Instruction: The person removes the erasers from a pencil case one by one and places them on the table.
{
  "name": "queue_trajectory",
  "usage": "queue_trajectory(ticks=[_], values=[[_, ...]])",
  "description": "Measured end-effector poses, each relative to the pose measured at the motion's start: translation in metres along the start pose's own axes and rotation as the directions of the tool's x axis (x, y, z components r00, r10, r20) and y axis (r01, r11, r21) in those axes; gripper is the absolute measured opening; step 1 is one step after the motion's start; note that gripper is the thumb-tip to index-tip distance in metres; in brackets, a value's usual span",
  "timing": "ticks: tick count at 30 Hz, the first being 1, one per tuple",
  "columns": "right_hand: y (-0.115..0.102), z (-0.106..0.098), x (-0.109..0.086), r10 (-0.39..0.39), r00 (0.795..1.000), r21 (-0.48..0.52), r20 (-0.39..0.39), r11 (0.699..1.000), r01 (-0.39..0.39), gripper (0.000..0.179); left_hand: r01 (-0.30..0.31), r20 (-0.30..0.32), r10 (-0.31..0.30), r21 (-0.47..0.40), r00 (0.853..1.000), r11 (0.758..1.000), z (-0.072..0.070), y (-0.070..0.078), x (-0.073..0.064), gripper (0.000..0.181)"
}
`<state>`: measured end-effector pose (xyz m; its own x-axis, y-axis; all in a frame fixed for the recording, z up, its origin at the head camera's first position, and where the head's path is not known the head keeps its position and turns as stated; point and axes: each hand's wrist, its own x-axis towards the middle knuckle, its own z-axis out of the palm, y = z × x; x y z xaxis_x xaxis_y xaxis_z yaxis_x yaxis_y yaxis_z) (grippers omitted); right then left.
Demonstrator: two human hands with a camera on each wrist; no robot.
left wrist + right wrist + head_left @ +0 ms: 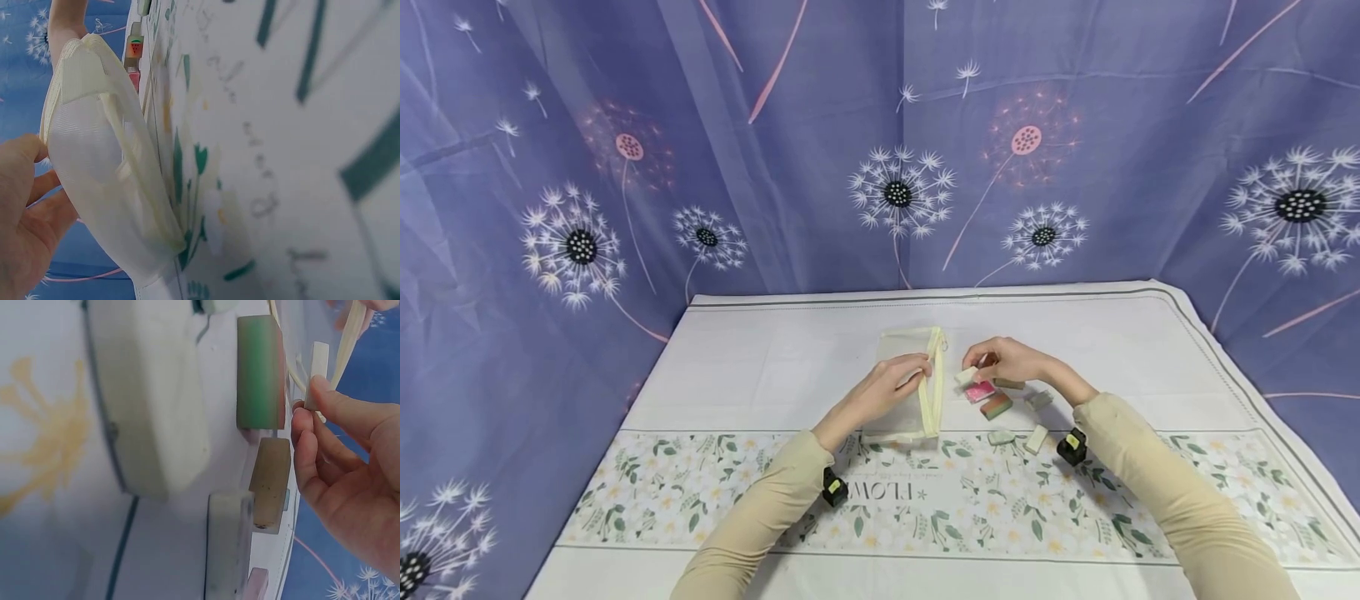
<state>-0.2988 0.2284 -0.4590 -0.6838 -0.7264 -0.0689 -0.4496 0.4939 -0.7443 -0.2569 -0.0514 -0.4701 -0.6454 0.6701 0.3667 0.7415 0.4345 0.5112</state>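
My left hand [887, 387] pinches the zippered edge of a see-through mesh pouch [898, 417] with pale yellow trim. In the left wrist view the pouch [94, 150] stands with its mouth spread apart, thumb and fingers at its rim. Between the thumb and fingertips of my right hand [1011, 360] is a white block eraser [966, 377], just right of the pouch's opening. The right wrist view shows this eraser [319, 359] held upright by its lower end. Below that hand lie a pink eraser [979, 392] and a green-and-orange eraser [997, 407].
Around them lie a brown eraser [1010, 384], a greyish wrapped one [1039, 400], a pale green one [1001, 437] and a cream one [1036, 439]. The white tablecloth [775, 358] has a floral band. A purple dandelion curtain [820, 150] hangs behind the table.
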Motion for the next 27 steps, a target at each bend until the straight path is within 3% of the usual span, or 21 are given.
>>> queue_trajectory(ticks=[19,27], values=[[0.004,-0.004,-0.005,0.016,1.000,0.015,-0.009,1.000,-0.016,0.018,0.031,0.024,-0.032,0.015,0.999,0.999,0.003,-0.001,-0.001,0.018],[0.003,-0.006,-0.011,0.028,0.997,0.003,-0.070,1.000,-0.028,0.017,0.021,0.020,-0.021,0.007,1.000,1.000,0.004,0.002,-0.002,0.019]])
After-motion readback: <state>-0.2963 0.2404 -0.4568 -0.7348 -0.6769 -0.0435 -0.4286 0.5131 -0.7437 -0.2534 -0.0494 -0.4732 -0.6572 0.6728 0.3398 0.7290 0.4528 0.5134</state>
